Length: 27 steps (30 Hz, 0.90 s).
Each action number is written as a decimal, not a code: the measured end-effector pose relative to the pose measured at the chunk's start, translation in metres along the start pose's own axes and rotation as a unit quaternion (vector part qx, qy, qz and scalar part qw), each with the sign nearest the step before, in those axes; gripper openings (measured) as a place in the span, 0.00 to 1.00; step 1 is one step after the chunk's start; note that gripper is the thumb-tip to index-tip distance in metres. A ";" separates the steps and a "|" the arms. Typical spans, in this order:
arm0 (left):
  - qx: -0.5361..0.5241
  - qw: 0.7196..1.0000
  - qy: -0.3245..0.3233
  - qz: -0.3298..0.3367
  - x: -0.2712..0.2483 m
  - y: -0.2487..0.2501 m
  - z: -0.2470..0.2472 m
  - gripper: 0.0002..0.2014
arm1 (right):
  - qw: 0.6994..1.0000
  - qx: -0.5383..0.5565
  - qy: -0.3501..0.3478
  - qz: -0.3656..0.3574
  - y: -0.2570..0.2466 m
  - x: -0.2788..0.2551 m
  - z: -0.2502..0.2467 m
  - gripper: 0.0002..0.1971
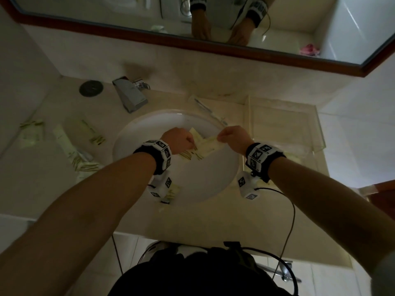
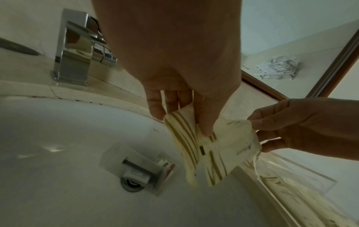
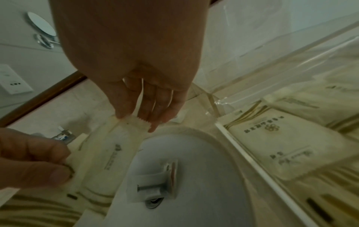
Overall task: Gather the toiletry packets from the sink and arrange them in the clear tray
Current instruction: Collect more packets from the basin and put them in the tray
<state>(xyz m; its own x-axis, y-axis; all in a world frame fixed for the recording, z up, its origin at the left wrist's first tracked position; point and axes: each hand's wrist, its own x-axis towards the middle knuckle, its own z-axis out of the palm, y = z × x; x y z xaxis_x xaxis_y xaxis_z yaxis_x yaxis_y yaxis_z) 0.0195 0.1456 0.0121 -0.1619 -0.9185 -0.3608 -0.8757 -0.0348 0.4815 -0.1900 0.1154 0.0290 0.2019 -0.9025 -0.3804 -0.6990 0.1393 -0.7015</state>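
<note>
Gather step, I judge: my left hand & right hand pinch cream packets over sink; next, carry to clear tray.

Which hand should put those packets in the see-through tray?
The right hand, probably. Both hands pinch the cream packets above the sink, and the clear tray sits on the counter just to the right, beside that hand. The left hand would have to reach across.

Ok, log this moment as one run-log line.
stage: gathering | left hand: pinches striped packets | right hand: pinches same packets | above sink | clear tray: holds packets | razor packet: at drain
</note>
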 end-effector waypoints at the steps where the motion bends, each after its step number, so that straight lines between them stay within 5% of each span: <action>1: -0.008 1.000 0.005 -0.001 0.000 0.002 0.000 0.11 | 1.000 0.004 0.011 0.001 0.001 0.000 -0.001 0.06; 6: -0.016 1.000 0.027 -0.002 -0.001 0.015 0.003 0.10 | 0.997 0.051 0.059 -0.004 0.005 -0.006 0.002 0.04; 17: 0.099 0.995 0.017 0.025 -0.014 0.036 -0.002 0.10 | 0.998 0.055 -0.034 0.000 0.006 -0.015 -0.012 0.01; 27: 0.050 0.998 0.023 0.009 -0.018 0.052 0.005 0.11 | 0.988 0.146 0.040 -0.022 0.019 -0.030 -0.022 0.09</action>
<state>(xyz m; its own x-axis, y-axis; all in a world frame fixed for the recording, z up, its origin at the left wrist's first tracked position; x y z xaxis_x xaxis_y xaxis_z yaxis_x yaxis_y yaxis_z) -0.0256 0.1620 0.0400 -0.1589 -0.9358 -0.3147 -0.9142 0.0191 0.4048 -0.2242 0.1358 0.0399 0.1637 -0.9381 -0.3053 -0.4609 0.2009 -0.8644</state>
